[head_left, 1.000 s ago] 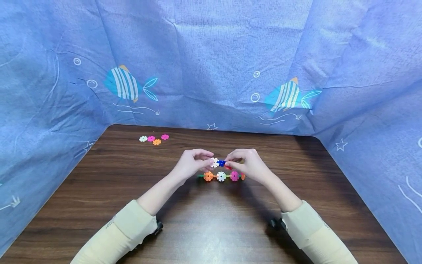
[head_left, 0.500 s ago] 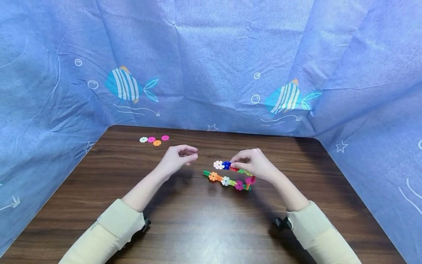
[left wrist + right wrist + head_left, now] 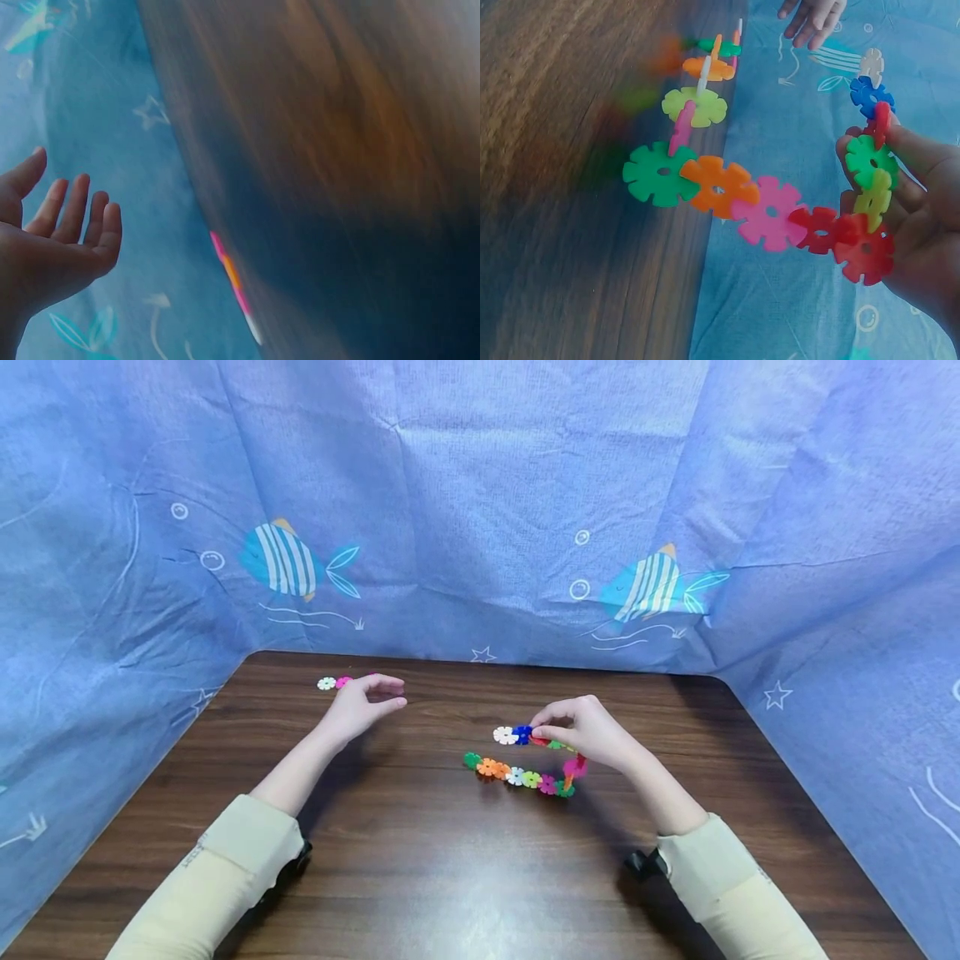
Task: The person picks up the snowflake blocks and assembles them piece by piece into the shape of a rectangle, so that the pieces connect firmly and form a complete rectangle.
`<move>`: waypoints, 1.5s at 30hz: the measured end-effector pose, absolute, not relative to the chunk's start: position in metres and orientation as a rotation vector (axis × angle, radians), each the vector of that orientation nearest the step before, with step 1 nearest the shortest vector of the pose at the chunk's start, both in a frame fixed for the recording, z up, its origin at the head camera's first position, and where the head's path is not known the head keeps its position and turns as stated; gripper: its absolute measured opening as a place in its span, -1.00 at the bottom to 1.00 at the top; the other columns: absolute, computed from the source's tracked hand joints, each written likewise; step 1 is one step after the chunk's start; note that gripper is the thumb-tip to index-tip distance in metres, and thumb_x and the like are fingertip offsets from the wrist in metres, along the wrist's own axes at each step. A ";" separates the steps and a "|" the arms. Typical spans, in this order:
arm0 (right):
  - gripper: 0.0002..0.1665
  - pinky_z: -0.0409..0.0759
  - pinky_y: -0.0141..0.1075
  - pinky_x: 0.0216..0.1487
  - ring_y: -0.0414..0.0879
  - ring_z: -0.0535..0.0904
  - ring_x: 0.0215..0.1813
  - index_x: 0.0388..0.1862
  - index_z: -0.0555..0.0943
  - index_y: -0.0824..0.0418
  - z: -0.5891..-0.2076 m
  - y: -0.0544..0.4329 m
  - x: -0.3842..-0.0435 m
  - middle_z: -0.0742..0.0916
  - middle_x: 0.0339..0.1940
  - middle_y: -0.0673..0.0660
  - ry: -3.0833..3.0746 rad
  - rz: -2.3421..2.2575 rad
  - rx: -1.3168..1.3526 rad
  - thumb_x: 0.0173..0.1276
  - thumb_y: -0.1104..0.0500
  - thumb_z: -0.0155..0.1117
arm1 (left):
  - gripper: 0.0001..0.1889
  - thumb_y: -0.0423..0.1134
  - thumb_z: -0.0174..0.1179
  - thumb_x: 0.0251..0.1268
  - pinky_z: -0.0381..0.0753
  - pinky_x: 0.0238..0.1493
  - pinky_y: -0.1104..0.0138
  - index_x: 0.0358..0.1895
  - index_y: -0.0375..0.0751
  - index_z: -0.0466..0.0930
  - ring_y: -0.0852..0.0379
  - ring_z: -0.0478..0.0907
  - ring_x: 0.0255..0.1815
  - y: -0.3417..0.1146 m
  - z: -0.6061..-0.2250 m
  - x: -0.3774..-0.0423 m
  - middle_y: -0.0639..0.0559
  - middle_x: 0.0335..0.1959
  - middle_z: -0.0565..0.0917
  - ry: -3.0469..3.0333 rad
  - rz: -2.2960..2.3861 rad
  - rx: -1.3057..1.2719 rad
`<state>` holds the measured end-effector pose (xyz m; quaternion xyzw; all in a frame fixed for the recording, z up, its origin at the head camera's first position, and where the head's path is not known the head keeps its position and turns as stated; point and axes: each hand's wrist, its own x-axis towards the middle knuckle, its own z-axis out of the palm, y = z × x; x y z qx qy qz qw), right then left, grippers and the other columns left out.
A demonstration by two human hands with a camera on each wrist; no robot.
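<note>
A chain of interlocked plastic snowflake discs (image 3: 771,214) in several colours bends into an open loop. My right hand (image 3: 585,731) pinches it at a red disc (image 3: 882,124) beside the blue disc (image 3: 522,735); a white disc (image 3: 505,736) forms that end. The other end is a green disc (image 3: 472,761). My left hand (image 3: 356,710) holds nothing, its fingers relaxed, and hovers near the loose discs at the back left. Of those, a white disc (image 3: 326,683) and a pink disc (image 3: 342,682) show in the head view; the hand covers most of the others.
A dark wooden table (image 3: 420,860) lies below both hands. Blue fabric (image 3: 480,510) printed with fish hangs along its back and sides. In the left wrist view, the loose discs (image 3: 234,276) appear edge-on along the table's edge.
My left hand has let go of the white end disc and moved left toward the loose discs. My right hand keeps its pinch on the chain, which has shifted slightly right and swung open.
</note>
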<state>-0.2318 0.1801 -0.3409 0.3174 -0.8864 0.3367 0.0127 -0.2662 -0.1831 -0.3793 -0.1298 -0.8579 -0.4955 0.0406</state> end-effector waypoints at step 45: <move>-0.89 0.61 -0.16 -0.18 -0.29 0.62 -0.24 -0.22 0.69 0.08 -0.352 0.180 -0.232 0.74 -0.25 -0.08 -2.698 0.973 1.065 0.30 0.18 0.29 | -0.48 -0.32 0.31 0.16 0.18 0.30 -0.13 0.22 -0.26 0.44 -0.32 0.26 0.28 -0.257 -0.424 -0.333 -0.37 0.22 0.43 -3.084 -0.917 -0.509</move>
